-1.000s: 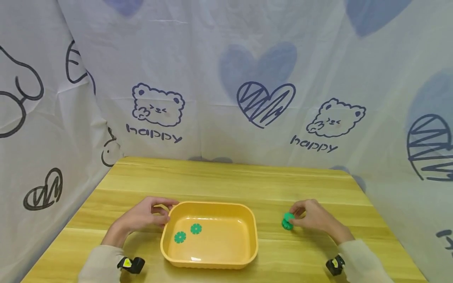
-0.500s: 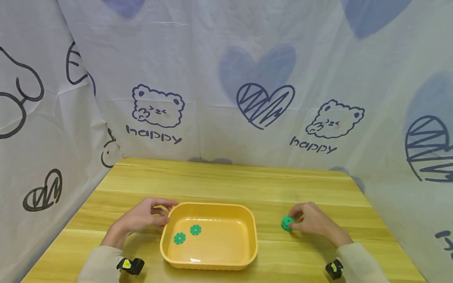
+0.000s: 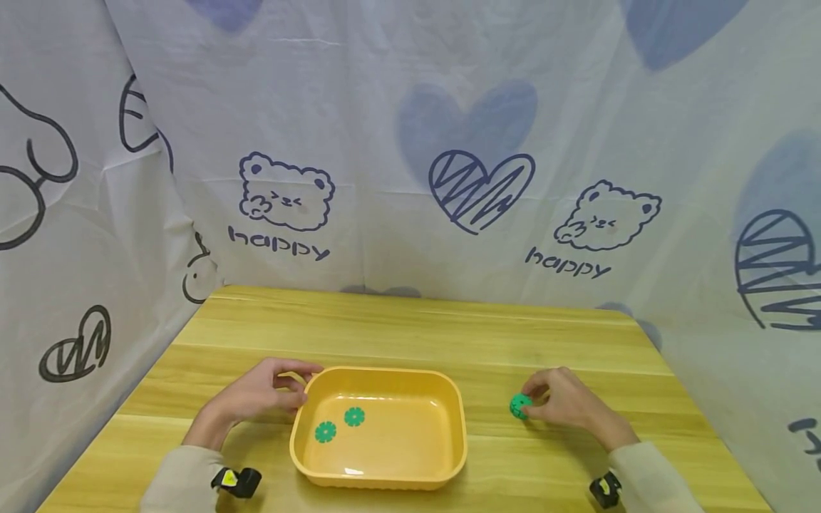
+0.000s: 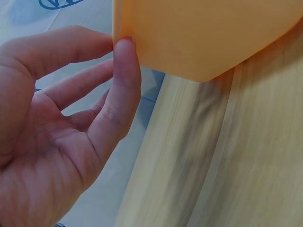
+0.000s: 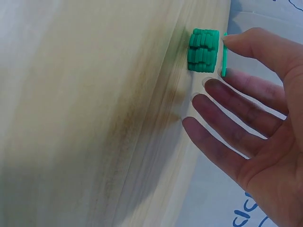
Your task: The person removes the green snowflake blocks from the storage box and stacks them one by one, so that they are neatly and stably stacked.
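At the upper left edge of a yellow plastic basin (image 3: 458, 427), the left hand (image 3: 256, 392) pinches the rim between thumb and fingers. Two green notched plastic discs (image 3: 326, 432) lie flat inside, in its left half. On the table to the right, a short stack of green notched discs (image 5: 203, 50) stands upright. My right hand (image 3: 564, 400) pinches one green notched disc (image 5: 224, 56) by its edges, thumb on one side and index finger on the other. In the right wrist view a thin gap separates this disc from the stack's top. The other right fingers spread loosely.
A wooden table (image 3: 410, 324) lies under everything. Behind and beside it hangs a pale cloth (image 3: 385, 142) printed with hearts and bears. Both wrists wear black straps (image 3: 237, 482) over light sleeves.
The right hand has brought its disc down and left, from tilted above the stack to nearly lined up over it. The left hand and basin have stayed in place.
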Demonstrator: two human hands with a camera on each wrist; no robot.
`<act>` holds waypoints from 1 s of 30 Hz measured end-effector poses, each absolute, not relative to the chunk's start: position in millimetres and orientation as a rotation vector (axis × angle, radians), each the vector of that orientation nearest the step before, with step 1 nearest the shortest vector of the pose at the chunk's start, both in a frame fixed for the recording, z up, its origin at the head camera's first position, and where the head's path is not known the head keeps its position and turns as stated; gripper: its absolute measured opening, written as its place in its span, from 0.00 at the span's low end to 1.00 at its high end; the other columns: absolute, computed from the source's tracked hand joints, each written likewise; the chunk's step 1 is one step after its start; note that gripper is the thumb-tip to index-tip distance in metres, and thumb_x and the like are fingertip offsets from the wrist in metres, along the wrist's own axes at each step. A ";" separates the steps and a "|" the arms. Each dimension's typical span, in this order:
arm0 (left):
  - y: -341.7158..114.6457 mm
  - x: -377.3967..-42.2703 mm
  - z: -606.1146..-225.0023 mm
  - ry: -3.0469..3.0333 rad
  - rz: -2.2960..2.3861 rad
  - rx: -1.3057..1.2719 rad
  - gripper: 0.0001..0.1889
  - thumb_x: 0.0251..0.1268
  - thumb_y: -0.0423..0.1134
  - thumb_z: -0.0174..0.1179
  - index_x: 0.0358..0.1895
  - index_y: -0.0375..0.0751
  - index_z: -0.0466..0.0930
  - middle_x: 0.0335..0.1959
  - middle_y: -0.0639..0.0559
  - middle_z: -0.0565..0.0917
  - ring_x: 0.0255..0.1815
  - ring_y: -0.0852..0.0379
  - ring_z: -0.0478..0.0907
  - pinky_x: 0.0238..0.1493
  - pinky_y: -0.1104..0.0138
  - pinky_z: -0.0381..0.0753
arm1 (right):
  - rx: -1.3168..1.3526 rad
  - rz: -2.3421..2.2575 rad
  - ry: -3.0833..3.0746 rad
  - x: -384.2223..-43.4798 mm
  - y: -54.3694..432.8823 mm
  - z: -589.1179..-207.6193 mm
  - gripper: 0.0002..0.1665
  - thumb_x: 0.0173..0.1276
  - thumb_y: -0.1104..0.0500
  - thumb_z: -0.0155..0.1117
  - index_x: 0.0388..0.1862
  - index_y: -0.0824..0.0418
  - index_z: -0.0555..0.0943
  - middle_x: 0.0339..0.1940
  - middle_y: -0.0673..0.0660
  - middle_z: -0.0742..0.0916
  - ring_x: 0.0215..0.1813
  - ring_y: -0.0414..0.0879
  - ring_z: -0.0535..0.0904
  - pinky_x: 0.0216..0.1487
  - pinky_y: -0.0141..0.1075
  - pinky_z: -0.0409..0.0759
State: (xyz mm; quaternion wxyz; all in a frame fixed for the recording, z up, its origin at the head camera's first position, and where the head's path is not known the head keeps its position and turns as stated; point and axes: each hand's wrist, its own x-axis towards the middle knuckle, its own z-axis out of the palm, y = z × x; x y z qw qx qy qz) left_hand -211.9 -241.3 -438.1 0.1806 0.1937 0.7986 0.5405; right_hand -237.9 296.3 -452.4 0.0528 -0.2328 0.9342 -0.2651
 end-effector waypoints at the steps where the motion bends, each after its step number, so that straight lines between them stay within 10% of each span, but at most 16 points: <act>1: -241.3 -212.0 -438.1 2.255 1.528 0.548 0.28 0.67 0.29 0.63 0.69 0.23 0.71 0.57 0.27 0.78 0.42 0.57 0.83 0.41 0.63 0.91 | -0.713 -0.806 2.842 -237.8 296.3 -452.5 0.13 0.58 0.53 0.80 0.37 0.59 0.89 0.36 0.51 0.91 0.37 0.42 0.87 0.39 0.32 0.89; 30: -241.3 -212.3 -437.9 2.264 1.514 0.566 0.28 0.67 0.29 0.62 0.69 0.22 0.70 0.49 0.28 0.81 0.41 0.58 0.83 0.40 0.63 0.91 | -0.784 -0.794 2.855 -236.3 294.0 -452.6 0.11 0.59 0.55 0.79 0.37 0.59 0.90 0.34 0.51 0.91 0.35 0.44 0.88 0.37 0.28 0.86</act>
